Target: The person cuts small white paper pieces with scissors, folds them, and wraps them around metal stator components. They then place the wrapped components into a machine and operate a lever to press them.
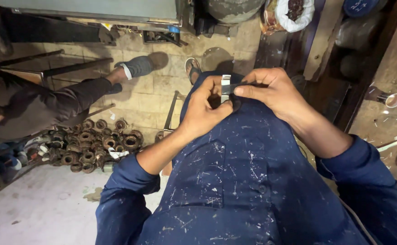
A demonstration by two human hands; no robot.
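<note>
Pinching a small pale metal piece [225,86] over the lap, the left hand [205,111] curls its fingers [214,88] closed around the piece's left edge, thumb pressed up against it from below; the right hand [271,93] comes in from the other side, its fingers [246,90] drawn together on a thin dark strip [233,87] that lies across the pale piece; neither hand is spread, both are tightened on what they grip, and the two hands nearly touch at the fingertips; the piece sits upright between them, above the knee of the blue work clothes [234,181], which are flecked all over with pale shavings; what exactly the dark strip is cannot be told.

To the left, on the stone floor [148,97], lies a heap of rusty metal rings [96,145], well apart from the hands; another person sits beyond it, a dark-trousered leg [66,97] stretched out and ending in a grey shoe [139,66]; a sandalled foot [192,68] shows just past the hands; at the far right a small metal cup [393,100] rests on a littered worktop [389,127]; a white sack [291,13] stands at the top edge.
</note>
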